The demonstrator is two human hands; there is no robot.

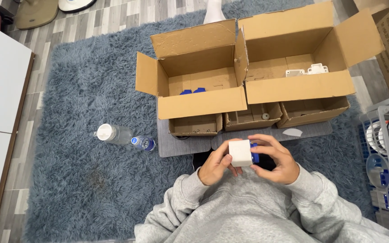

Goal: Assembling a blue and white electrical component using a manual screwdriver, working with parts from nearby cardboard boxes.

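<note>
I read the grip as two-handed: the left hand (pixel 215 167) is closed on the near-left side of the small white block (pixel 240 153), thumb across its top face, and the right hand (pixel 276 158) is wrapped around the blue part (pixel 255 153) that projects from the block's right side, fingers curled over it. The block sits between the two hands, touching both, held above the lap and the grey sleeves (pixel 190 198), just short of the near edge of the grey mat (pixel 181 146). To do the step well I judge that the left hand should hold the block square and steady while the right hand works the blue part along a straight line (how far the two pieces are mated is hidden by the fingers). Avoid twisting; keep the thumb off the joint. Beyond the hands, three small open cartons stand in a row on the mat: the left carton (pixel 194 128), the middle carton (pixel 253 118) with one small round item inside, and the right carton (pixel 314 112). Behind them stand two large boxes, the left box (pixel 199 72) holding blue parts (pixel 192 91) and the right box (pixel 293 58) holding white parts (pixel 306 70). To the left, well apart from the grip, two clear bottles (pixel 124 137) lie on the shaggy rug (pixel 86 90).
</note>
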